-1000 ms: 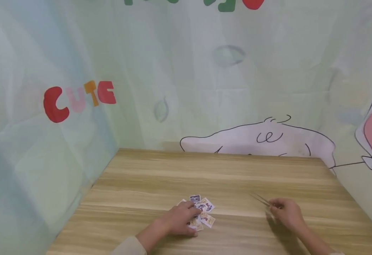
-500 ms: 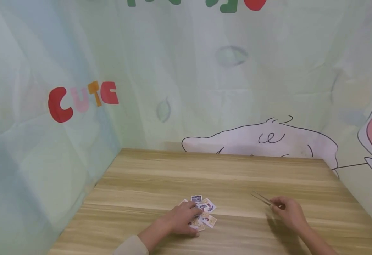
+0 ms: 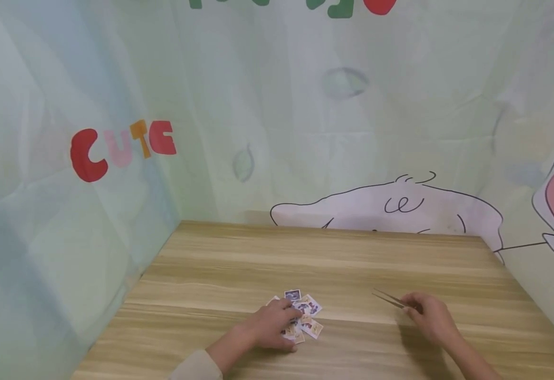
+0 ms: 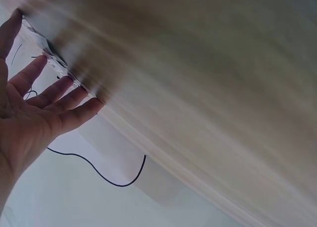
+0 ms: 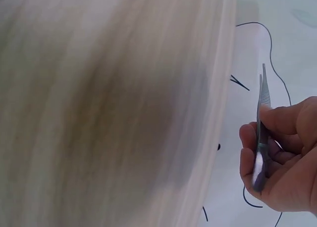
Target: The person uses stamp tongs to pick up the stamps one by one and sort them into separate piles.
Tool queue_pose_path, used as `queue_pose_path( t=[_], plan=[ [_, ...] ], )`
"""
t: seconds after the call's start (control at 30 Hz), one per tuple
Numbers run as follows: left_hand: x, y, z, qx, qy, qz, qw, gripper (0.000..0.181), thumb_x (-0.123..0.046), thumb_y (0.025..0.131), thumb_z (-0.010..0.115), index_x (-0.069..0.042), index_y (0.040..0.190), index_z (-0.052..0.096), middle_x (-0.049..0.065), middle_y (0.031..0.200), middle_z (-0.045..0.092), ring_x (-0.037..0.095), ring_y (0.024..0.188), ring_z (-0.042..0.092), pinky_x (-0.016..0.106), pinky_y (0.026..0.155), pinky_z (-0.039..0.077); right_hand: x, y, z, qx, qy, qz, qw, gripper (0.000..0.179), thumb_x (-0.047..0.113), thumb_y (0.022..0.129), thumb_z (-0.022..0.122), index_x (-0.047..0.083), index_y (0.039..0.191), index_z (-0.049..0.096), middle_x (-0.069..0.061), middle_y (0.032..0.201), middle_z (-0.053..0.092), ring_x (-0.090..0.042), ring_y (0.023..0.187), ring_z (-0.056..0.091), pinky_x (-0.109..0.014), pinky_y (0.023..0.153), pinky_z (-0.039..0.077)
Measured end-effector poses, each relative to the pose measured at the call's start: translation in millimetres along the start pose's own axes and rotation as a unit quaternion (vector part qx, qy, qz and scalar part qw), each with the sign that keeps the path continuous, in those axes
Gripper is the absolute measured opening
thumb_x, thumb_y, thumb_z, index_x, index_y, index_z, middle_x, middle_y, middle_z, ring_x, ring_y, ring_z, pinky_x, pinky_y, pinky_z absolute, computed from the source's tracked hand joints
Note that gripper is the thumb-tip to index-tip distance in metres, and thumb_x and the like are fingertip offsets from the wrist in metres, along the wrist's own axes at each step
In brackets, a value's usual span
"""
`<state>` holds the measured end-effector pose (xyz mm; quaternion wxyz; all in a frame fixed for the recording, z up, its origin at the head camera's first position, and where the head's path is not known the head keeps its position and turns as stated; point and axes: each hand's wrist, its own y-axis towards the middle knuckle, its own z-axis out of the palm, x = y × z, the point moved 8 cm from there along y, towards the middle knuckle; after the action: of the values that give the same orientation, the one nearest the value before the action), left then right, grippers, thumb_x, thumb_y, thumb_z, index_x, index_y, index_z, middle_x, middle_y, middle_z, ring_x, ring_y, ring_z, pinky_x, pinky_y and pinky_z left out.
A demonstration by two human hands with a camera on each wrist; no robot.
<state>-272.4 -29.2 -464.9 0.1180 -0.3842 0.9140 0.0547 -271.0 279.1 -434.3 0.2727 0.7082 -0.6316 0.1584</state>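
A loose pile of small printed stamps (image 3: 311,328) lies on the wooden table, some overlapping. My left hand (image 3: 272,323) rests on the pile's left part with fingers spread, hiding several stamps. In the left wrist view the fingertips of this left hand (image 4: 47,101) touch the tabletop and the stamps' edges. To the right, my right hand (image 3: 431,316) holds metal tweezers (image 3: 388,298) above the table, tips pointing left and away from me. The right wrist view shows the tweezers (image 5: 262,133) pinched between thumb and fingers, their tips slightly apart with nothing between them.
The wooden table (image 3: 343,258) reaches back to a pale green cloth backdrop (image 3: 277,105) with cartoon drawings. A side cloth with coloured letters (image 3: 84,155) borders the table's left edge.
The tips of the tweezers have shifted slightly in the right hand's grip. The left hand stays on the stamps, and the head view has turned a little.
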Motion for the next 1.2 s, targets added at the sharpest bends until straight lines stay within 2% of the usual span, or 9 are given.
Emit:
queue_pose_path(
  t=[0.33,0.5,0.63,0.93,1.2],
  plan=[
    [0.4,0.1,-0.9,0.001,0.003,0.001,1.0000,0.069,-0.046,0.069,0.075,-0.015,0.128,0.055,0.009,0.125,0.050,0.022,0.112,0.048,0.036,0.093,0.042,5.9,-1.3,2.6,0.006,0.022,-0.001,0.9997,0.017,-0.001,0.077,0.067,-0.001,0.094,0.066,-0.003,0.084,0.064,-0.018,0.075,0.058,-0.029,0.064,0.049],
    [0.6,0.9,-0.7,-0.002,0.002,0.006,1.0000,0.068,-0.046,0.069,0.075,-0.016,0.127,0.056,0.005,0.120,0.051,0.019,0.107,0.049,0.033,0.089,0.043,13.3,-2.0,4.0,-0.017,0.037,-0.025,0.9988,0.017,-0.002,0.074,0.072,0.001,0.089,0.067,-0.001,0.079,0.064,-0.014,0.070,0.058,-0.025,0.061,0.049],
    [0.8,0.9,-0.9,-0.001,0.001,0.008,1.0000,0.068,-0.046,0.069,0.075,-0.015,0.127,0.057,0.005,0.119,0.051,0.019,0.106,0.049,0.032,0.089,0.043,20.1,-0.8,8.2,-0.018,0.049,-0.040,0.9978,0.018,-0.003,0.072,0.073,0.002,0.088,0.068,-0.001,0.078,0.065,-0.014,0.069,0.059,-0.025,0.062,0.050],
    [2.9,3.3,-0.8,0.009,0.003,-0.003,0.9999,0.071,-0.047,0.070,0.074,-0.015,0.130,0.054,0.011,0.131,0.047,0.026,0.119,0.044,0.038,0.098,0.038,21.2,3.7,20.8,-0.003,0.051,-0.037,0.9980,0.017,-0.002,0.072,0.072,0.003,0.088,0.069,-0.001,0.081,0.066,-0.014,0.072,0.059,-0.026,0.064,0.050],
    [-0.7,1.8,-2.5,0.009,0.000,-0.001,1.0000,0.071,-0.046,0.069,0.075,-0.014,0.129,0.054,0.011,0.127,0.049,0.025,0.114,0.047,0.036,0.095,0.041,33.1,-0.9,30.1,0.005,0.051,-0.079,0.9956,0.016,-0.002,0.072,0.073,0.004,0.087,0.069,-0.001,0.083,0.066,-0.013,0.074,0.060,-0.027,0.067,0.051]
  ],
)
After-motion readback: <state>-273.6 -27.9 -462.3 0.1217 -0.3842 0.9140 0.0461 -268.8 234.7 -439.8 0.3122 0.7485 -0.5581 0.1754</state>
